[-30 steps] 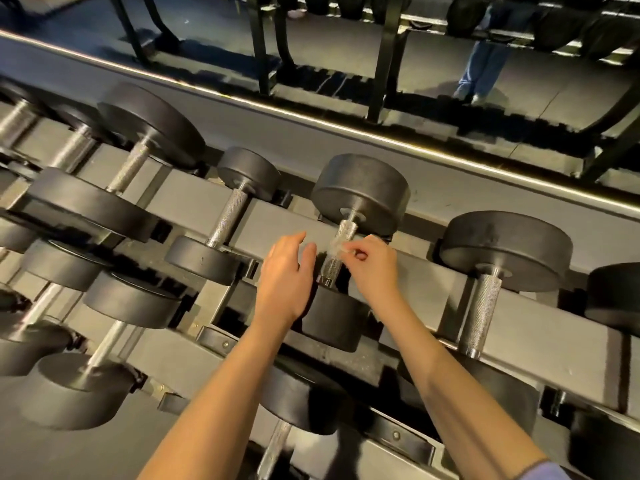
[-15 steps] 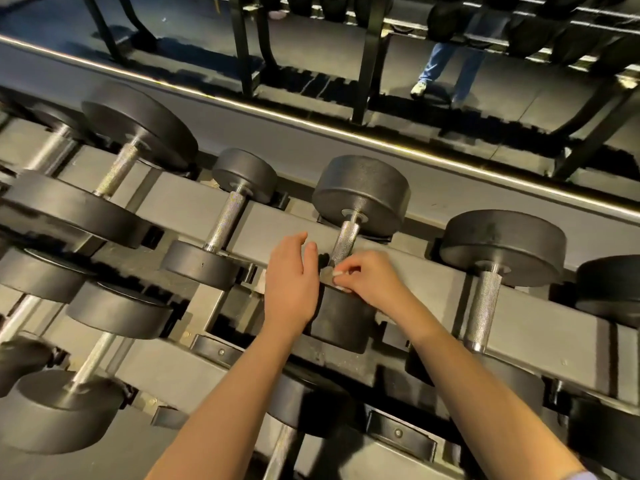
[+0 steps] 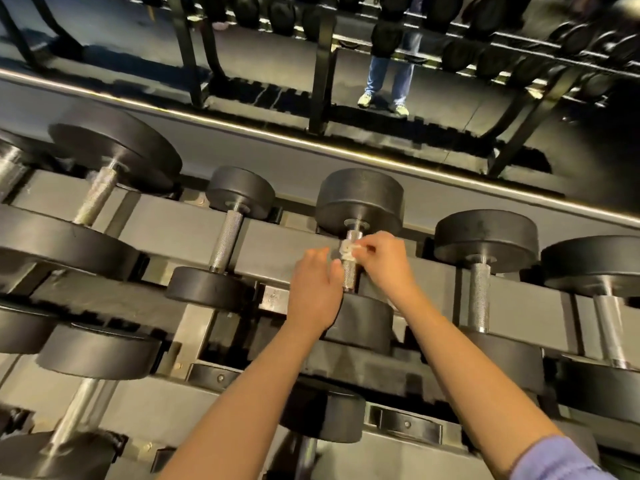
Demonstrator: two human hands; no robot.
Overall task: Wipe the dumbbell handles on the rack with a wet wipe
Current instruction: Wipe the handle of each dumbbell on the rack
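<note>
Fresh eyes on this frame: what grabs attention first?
The two bare hands at centre: the right hand pinches a white wet wipe against the knurled steel handle of the middle dumbbell, while the left hand lies flat just left of that handle. Around them, black dumbbells fill the grey rack in a slanting row. At top, a person's legs in blue jeans stand beyond another rack.

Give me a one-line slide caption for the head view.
Right hand pinches a white wet wipe against a knurled steel dumbbell handle on the grey rack; left hand lies alongside.
</note>
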